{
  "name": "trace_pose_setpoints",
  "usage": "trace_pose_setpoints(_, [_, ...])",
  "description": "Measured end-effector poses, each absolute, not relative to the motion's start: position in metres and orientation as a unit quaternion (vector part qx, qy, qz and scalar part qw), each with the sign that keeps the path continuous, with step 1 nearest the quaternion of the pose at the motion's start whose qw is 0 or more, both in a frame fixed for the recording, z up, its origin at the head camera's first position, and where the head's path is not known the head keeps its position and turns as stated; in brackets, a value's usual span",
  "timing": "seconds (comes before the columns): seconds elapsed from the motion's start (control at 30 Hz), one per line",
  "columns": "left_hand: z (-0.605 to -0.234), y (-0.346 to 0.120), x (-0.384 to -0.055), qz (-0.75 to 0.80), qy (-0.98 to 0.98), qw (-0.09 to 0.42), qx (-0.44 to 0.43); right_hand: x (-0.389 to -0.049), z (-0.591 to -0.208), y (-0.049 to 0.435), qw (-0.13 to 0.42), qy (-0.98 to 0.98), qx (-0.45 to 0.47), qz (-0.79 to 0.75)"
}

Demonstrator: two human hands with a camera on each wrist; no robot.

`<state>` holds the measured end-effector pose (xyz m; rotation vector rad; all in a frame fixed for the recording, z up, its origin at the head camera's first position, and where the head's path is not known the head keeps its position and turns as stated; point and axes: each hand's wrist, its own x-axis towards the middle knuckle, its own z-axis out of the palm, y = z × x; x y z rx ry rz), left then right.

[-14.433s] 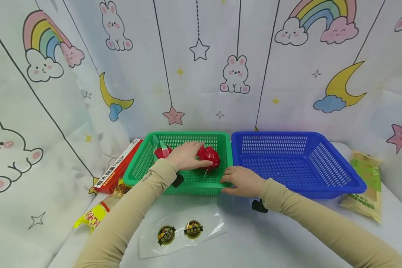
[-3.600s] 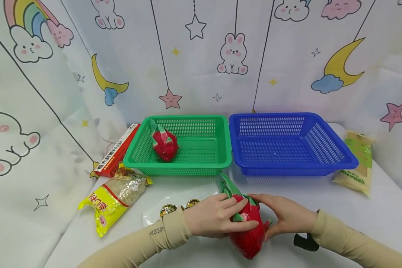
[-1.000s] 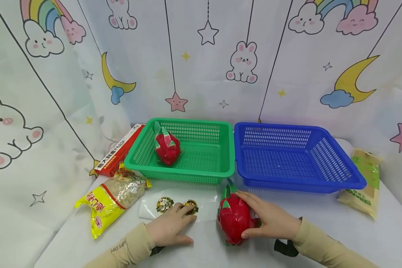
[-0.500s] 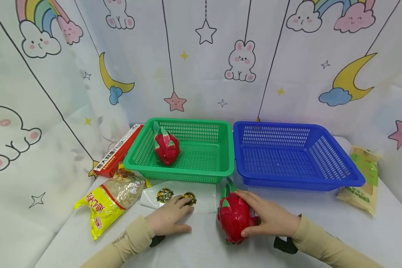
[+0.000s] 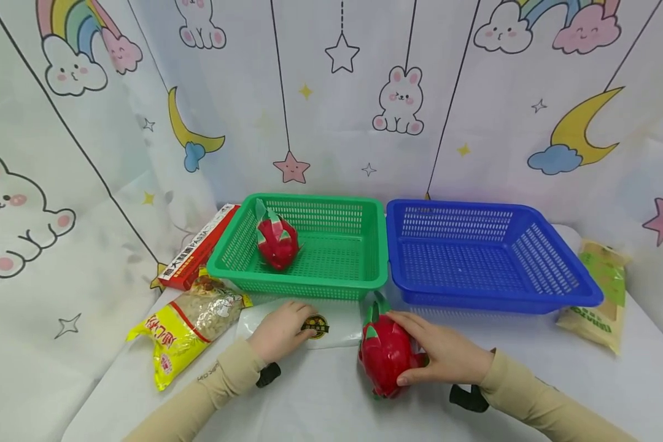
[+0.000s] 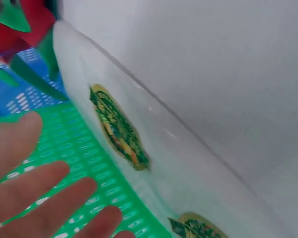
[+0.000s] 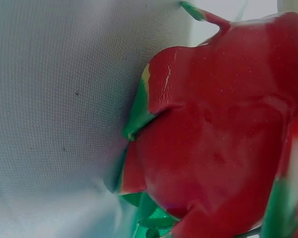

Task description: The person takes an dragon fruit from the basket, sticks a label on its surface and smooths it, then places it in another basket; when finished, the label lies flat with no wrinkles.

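Note:
In the head view a red dragon fruit [image 5: 387, 357] with green scales lies on the table. My right hand [image 5: 447, 350] holds its right side, fingers over the top and thumb at the front. The fruit's glossy skin fills much of the right wrist view, where only a sliver of hand shows. My left hand [image 5: 283, 331] is over a flat clear plastic bag [image 5: 339, 319] with round black-and-gold labels. Its fingers [image 6: 44, 198] look spread in the left wrist view and grip nothing; whether they touch the bag I cannot tell. A second dragon fruit [image 5: 278, 245] sits in the green basket [image 5: 304, 281].
A blue basket [image 5: 492, 301] stands right of the green one. At the left lie a yellow-ended food bag [image 5: 193, 319] and a red pasta box [image 5: 199, 248]. Behind the blue basket's right side is a beige-green packet [image 5: 599, 301]. A patterned curtain [image 5: 331, 153] hangs behind.
One dragon fruit has come out of the green basket onto the table. My left hand has let go of it and moved to the plastic bag, which now lies nearer the basket.

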<state>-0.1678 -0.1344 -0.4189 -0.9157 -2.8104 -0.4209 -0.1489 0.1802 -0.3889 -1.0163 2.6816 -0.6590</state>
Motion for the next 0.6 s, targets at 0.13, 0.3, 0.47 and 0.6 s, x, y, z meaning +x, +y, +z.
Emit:
trace_pose_setpoints(0.13, [-0.42,-0.129,-0.18,-0.125,-0.943,0.062,-0.302,-0.149,-0.39,0.181,0.1,0.908,-0.342,-0.222])
trace_pose_setpoints(0.3, [-0.424,-0.123,-0.192,-0.087,-0.949,0.03,-0.301,-0.15,-0.39,0.181,0.105,0.907,-0.34,-0.225])
trace_pose_setpoints(0.47, [-0.427,-0.122,-0.198,-0.066,-0.949,0.017,-0.306,-0.149,-0.39,0.18,0.113,0.906,-0.337,-0.23])
trace_pose_setpoints(0.6, [-0.428,-0.129,-0.2,-0.086,-0.95,0.034,-0.299,-0.15,-0.39,0.18,0.111,0.905,-0.339,-0.23])
